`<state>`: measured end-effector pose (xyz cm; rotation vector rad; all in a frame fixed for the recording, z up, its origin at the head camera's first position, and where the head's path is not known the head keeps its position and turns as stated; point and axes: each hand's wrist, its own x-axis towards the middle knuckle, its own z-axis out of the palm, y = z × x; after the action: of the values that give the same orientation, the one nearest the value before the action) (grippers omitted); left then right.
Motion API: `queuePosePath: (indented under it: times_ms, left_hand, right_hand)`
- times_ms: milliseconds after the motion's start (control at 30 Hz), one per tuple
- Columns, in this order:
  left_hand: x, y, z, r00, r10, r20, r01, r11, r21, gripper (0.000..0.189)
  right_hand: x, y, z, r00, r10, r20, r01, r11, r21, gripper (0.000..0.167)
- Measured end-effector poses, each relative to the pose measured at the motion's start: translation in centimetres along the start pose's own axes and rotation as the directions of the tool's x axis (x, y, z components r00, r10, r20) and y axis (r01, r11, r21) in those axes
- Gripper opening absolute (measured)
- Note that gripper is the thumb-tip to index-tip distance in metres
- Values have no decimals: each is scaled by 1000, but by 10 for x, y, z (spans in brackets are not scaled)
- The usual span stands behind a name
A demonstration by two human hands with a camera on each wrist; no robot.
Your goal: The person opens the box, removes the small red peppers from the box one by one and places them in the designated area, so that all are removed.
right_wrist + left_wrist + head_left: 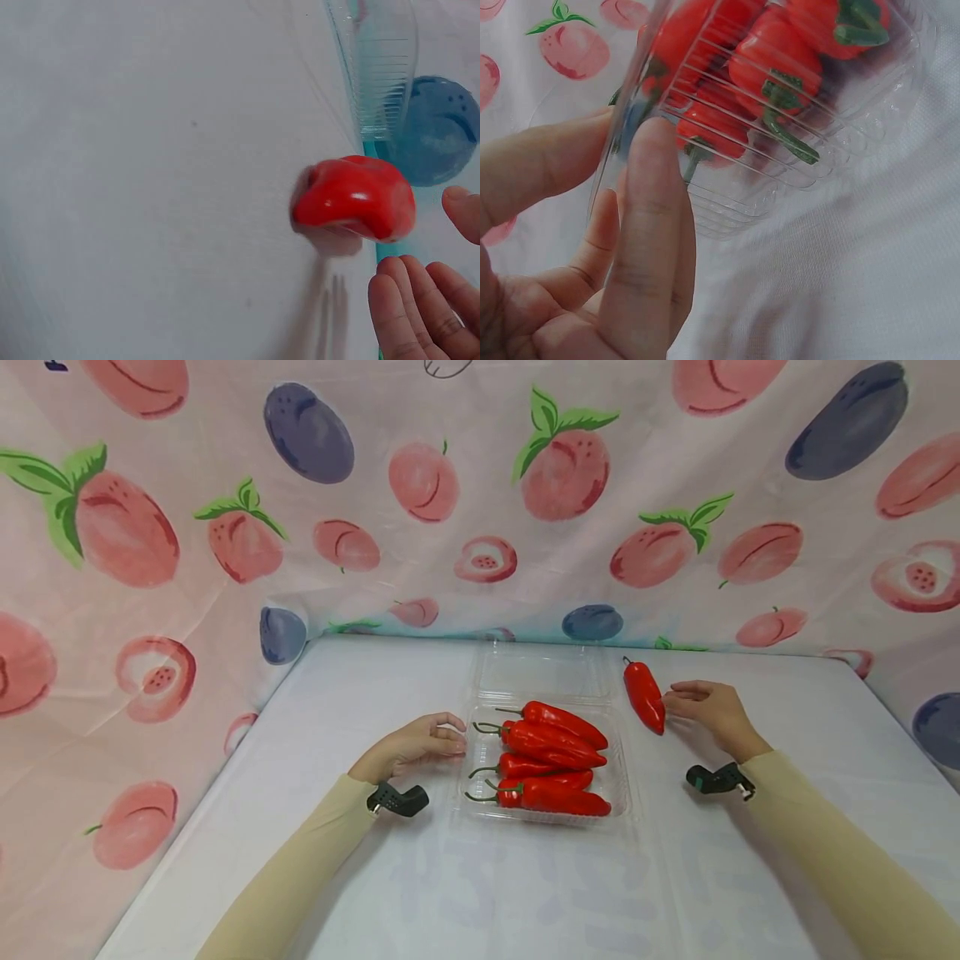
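Observation:
A clear plastic box with a hinged lid lies on the white table, holding several long red peppers with green stems pointing left. My left hand is at the box's left side; in the left wrist view, its thumb and fingers pinch the rim. Behind the box's ribbed wall, the peppers' stem ends show. One more red pepper lies outside, to the right of the box. Beside it is my right hand, fingers extended and a little apart from the pepper in the right wrist view.
The open clear lid lies flat behind the box. A fruit-printed cloth hangs along the back and left of the white table. Each wrist wears a black camera mount.

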<state>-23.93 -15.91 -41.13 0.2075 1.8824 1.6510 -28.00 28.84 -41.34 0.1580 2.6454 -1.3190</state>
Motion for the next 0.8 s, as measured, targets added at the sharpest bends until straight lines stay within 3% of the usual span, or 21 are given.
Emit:
queuePosePath:
  times_ms: [500, 800]
  left_hand:
    - [0, -1, 1, 1000, -4, -7, 4, 1000, -15, 32]
    - [1, -1, 1, 1000, -9, -11, 9, 1000, -27, 28]
  right_hand:
    - [-10, -2, -30, 978, -198, 69, 195, 980, 50, 63]
    - [-19, -13, -33, 959, -254, 123, 260, 965, -34, 57]
